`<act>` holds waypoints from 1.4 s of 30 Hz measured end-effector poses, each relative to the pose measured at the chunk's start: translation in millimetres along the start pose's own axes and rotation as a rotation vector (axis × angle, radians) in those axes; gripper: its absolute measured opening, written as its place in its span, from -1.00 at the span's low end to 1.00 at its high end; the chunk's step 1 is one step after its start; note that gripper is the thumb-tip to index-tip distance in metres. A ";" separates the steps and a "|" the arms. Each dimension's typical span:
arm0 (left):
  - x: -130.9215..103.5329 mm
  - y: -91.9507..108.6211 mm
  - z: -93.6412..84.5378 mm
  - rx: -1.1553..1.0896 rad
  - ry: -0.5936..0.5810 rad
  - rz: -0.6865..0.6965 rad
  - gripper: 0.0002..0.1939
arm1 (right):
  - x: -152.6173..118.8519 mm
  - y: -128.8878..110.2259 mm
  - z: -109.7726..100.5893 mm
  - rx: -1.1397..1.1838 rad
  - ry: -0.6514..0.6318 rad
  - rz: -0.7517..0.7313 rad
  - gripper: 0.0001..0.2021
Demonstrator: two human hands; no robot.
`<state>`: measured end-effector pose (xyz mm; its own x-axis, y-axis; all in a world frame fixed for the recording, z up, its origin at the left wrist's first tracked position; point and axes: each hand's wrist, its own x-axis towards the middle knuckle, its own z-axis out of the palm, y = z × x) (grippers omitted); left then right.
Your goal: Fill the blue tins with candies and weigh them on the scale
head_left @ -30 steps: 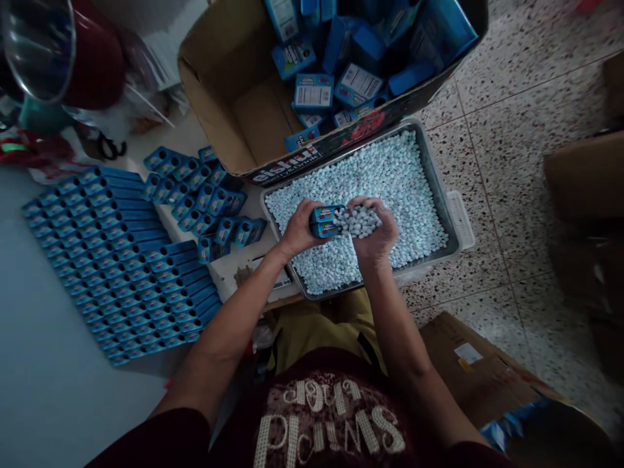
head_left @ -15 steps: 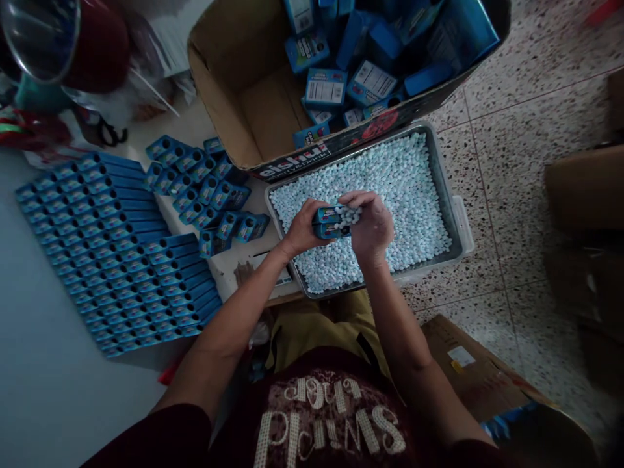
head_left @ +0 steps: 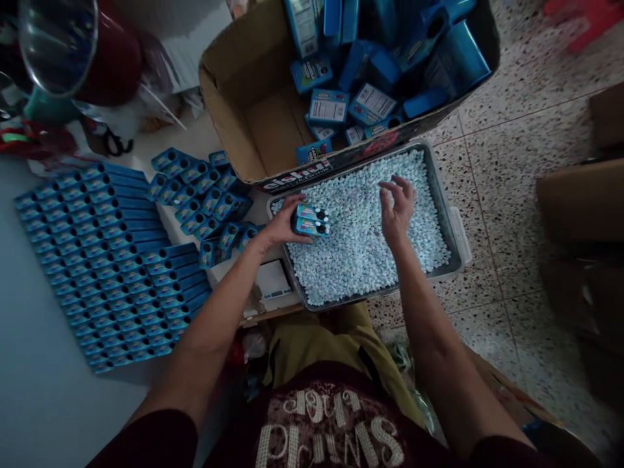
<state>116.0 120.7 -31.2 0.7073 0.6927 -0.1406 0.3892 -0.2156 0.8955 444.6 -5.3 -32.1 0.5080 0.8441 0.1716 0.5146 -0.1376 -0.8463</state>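
Note:
Two small blue candy boxes (head_left: 306,220) are held side by side in my left hand (head_left: 283,224), over the left part of the tray. Their round openings face right, and a few white pellets show at them. My right hand (head_left: 398,207) hovers over the right half of the tray, fingers apart and slightly curled, with nothing seen in it. Small pale blue-white candy pellets (head_left: 355,260) fill the grey tray (head_left: 441,214) below both hands.
A large cardboard box (head_left: 224,91) holding loose blue boxes stands behind the tray. Left are tilted blue boxes (head_left: 195,195) and tightly stacked rows (head_left: 117,266). A small scale (head_left: 273,281) lies by the tray's left edge. A metal pot (head_left: 58,42) sits at upper left.
My left hand has moved left with the two boxes. My right hand has moved away from them to the right and opened, and the pellets heaped at the openings are mostly gone.

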 end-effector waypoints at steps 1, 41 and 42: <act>7.3 -8.6 -0.9 -0.025 -0.012 -0.016 0.06 | 11.8 8.2 5.4 -0.029 0.018 0.036 -0.62; -10.6 22.5 57.4 -0.024 0.200 0.267 0.01 | -40.8 -89.4 59.0 1.072 -0.022 -0.007 -0.52; -13.1 24.5 60.0 -0.030 0.237 0.251 0.00 | -46.4 -95.0 56.9 1.056 -0.037 -0.018 -0.51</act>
<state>151.6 65.0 -32.8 0.6206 0.7621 0.1845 0.2007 -0.3819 0.9021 332.8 -1.8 11.7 0.4761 0.8591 0.1878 -0.3492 0.3807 -0.8562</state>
